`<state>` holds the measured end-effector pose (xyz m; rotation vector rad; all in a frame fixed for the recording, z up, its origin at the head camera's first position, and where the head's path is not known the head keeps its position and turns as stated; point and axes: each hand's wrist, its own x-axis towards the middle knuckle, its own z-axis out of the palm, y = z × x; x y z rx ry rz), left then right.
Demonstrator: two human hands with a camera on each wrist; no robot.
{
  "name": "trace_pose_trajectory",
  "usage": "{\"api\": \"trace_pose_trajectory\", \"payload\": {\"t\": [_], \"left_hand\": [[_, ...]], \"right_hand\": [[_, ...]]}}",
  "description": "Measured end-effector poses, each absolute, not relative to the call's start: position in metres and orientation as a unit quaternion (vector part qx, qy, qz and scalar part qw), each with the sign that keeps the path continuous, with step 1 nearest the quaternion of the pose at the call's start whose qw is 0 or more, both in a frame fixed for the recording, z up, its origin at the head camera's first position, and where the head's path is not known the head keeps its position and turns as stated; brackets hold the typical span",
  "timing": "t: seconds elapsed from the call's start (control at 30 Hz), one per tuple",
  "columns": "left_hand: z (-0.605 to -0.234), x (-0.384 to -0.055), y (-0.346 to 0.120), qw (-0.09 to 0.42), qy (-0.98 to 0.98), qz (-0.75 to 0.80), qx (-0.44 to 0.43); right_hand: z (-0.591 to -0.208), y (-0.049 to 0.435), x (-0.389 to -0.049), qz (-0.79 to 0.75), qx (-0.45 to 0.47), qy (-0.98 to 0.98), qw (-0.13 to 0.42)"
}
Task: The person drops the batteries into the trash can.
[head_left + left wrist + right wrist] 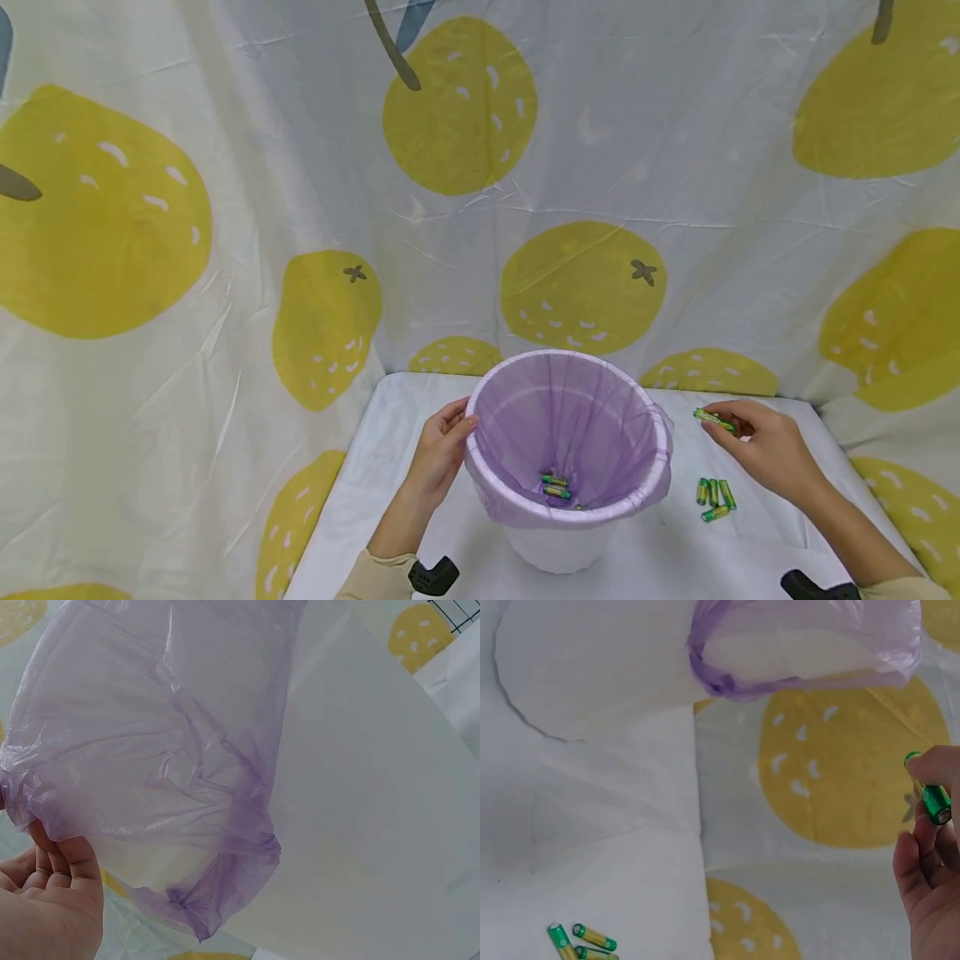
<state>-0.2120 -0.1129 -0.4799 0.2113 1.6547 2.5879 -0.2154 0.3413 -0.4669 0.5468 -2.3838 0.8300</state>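
Observation:
A white trash bin (558, 546), upright, is lined with a thin purple plastic bag (525, 408) folded over its rim. My left hand (441, 454) grips the rim at its left side, with fingers against the bag's outer fold in the left wrist view. Inside, several green-and-yellow batteries (556, 492) lie at the bottom, partly hidden by the near rim. To the right of the bin, my right hand (765, 446) pinches green-and-yellow batteries (936, 802) above the table; the thumb covers part of them, so I cannot tell how many.
Several more batteries (713, 492) lie grouped on the white-covered table (660, 558), right of the bin and nearer me than the right hand. A curtain (450, 275) printed with yellow fruit hangs behind and at both sides. Black wrist straps (435, 577) sit near the sleeves.

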Motion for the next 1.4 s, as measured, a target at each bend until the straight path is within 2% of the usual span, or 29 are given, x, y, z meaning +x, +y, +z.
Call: {"api": "trace_pose_trajectory", "payload": {"t": [0.7, 1.4], "left_hand": [[-0.480, -0.212, -0.112, 0.027, 0.534, 0.843, 0.064], [-0.482, -0.213, -0.112, 0.034, 0.528, 0.846, 0.067]], "right_hand": [[-0.418, 0.299, -0.223, 0.336, 0.263, -0.864, 0.268], [-0.397, 0.249, -0.244, 0.337, 0.408, -0.809, 0.257]]}}
